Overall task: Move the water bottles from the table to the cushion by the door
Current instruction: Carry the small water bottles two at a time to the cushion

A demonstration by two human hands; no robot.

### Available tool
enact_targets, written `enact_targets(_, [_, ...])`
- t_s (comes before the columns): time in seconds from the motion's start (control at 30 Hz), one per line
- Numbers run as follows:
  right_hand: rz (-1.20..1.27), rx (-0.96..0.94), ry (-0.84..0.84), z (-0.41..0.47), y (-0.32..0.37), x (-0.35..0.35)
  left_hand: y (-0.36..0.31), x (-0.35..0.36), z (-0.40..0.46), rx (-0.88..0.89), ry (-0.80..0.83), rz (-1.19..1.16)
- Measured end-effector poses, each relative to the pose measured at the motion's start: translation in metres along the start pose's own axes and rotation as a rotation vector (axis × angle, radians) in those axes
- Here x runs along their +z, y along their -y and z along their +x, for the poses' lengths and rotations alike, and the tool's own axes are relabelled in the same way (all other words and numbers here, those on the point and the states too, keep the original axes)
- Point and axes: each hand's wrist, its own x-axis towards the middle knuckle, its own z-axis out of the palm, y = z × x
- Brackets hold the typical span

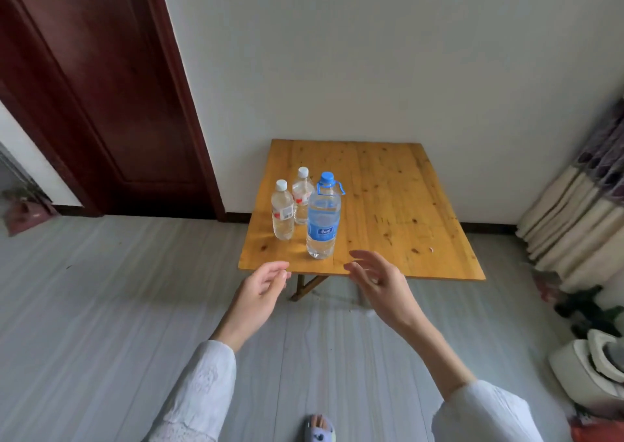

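Observation:
Three clear water bottles stand upright near the left front of a low wooden table (398,205). The big bottle (323,218) has a blue cap, blue label and carry loop. Two small white-capped bottles stand left of it, one nearer (282,210) and one behind (301,196). My left hand (261,289) hovers just in front of the table's front edge with relaxed, loosely curled fingers, holding nothing. My right hand (378,279) is spread open over the front edge, a little right of the big bottle, not touching it. The cushion is not clearly in view.
A dark red wooden door (101,86) stands at the left, with a pinkish object (25,213) on the floor beside it. Curtains (580,211) hang at the right over clutter and a white appliance (594,367). Grey floor lies between me and the table.

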Motion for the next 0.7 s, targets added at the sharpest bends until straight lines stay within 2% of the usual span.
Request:
enact_targets(0.23, [-0.018,-0.062,-0.032,0.154,0.018,-0.015,-0.033,-0.013,0.142,0.058,-0.054,0.028])
enact_targets(0.5, [-0.258,-0.11,0.024,0.295,0.025,-0.009,0.0,-0.022,0.259,-0.02,-0.202,0.076])
enact_targets(0.7, [-0.509,-0.077,0.274,0.395,0.009,0.025,0.049,-0.021,0.342,-0.084,-0.165,0.289])
